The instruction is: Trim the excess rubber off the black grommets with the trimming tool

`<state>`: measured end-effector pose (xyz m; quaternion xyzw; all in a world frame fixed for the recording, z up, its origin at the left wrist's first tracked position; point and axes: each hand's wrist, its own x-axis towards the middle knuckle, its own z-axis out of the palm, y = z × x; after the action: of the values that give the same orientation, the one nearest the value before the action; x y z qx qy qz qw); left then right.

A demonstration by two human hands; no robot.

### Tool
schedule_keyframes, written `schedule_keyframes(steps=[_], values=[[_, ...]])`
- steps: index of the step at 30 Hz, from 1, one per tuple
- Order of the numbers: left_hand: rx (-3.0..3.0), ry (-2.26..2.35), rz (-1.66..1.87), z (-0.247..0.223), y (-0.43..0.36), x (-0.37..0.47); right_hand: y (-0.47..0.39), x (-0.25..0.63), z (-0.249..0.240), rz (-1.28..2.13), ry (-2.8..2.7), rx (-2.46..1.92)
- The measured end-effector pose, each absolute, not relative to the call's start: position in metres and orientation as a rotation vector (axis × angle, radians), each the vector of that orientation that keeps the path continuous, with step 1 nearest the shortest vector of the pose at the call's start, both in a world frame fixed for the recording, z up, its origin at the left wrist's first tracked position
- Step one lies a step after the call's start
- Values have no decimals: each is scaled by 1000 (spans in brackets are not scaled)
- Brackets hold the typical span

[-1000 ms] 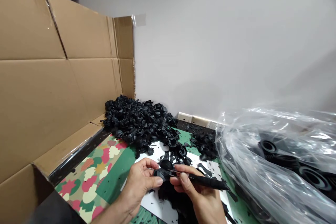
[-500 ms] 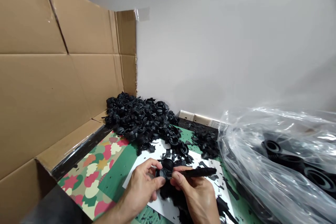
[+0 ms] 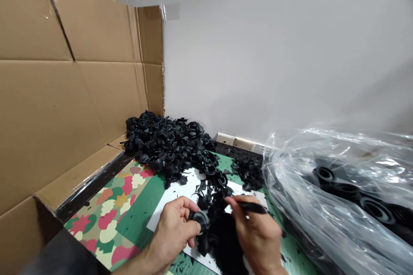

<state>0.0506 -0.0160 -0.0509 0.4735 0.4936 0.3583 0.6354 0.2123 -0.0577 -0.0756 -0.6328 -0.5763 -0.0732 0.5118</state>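
Nearest me, my right hand (image 3: 258, 232) is curled closed around a dark, slim tool (image 3: 253, 207), gripped rather like a pen, I think for fine control. It is blurred, and I cannot make out the tool's tip. My left hand (image 3: 174, 223) is partly closed, thumb and fingers pinching the rim of a round black part (image 3: 199, 219). That pinch, as I judge it, keeps the part steady and leaves its right side free for the tool; just now there is a gap between the part and my right hand. I hold it over the white sheet, beside a dark mass of scraps (image 3: 227, 240) whose single pieces I cannot tell apart; working above them probably keeps the litter in one place.

The white sheet (image 3: 176, 191) lies on a green surface (image 3: 140, 206) flecked with black bits, with a brightly patterned sheet (image 3: 106, 223) to the left. On the right sits a clear plastic bag (image 3: 300, 180) with black ringed pieces (image 3: 376, 210) inside, seemingly set there for easy reach.

Farther off are a large heap of black pieces (image 3: 167, 142) to the left and a smaller scrap pile (image 3: 250, 172) to its right. Tall cardboard (image 3: 80, 107) stands along the left, perhaps as a screen, and a plain pale wall (image 3: 258, 51) rises at the far side, a row of pale plates (image 3: 241, 142) at its foot.
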Motion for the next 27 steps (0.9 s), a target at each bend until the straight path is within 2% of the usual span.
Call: schedule_keyframes(steps=[3,6,8,13,20,23,27], values=[[1067,1139,808,-49,-13,44,-58,230,-79,135,-1095,-1653],[1074,1103,818,-49,-9,40,-59,227,-74,521,-824,-1578],[1073,1079,843,-52,-8,41,-60,215,-66,619,-691,-1486],[1064,1030,901,-64,-9,44,-65,181,-52,709,-661,-1285],[1063,1026,892,-58,-15,51,-63,178,-72,781,-842,-1299],[1065,1066,888,-51,-17,54,-63,175,-77,673,-919,-1301],[1074,1117,889,-46,-21,56,-62,179,-73,368,-1197,-1222]])
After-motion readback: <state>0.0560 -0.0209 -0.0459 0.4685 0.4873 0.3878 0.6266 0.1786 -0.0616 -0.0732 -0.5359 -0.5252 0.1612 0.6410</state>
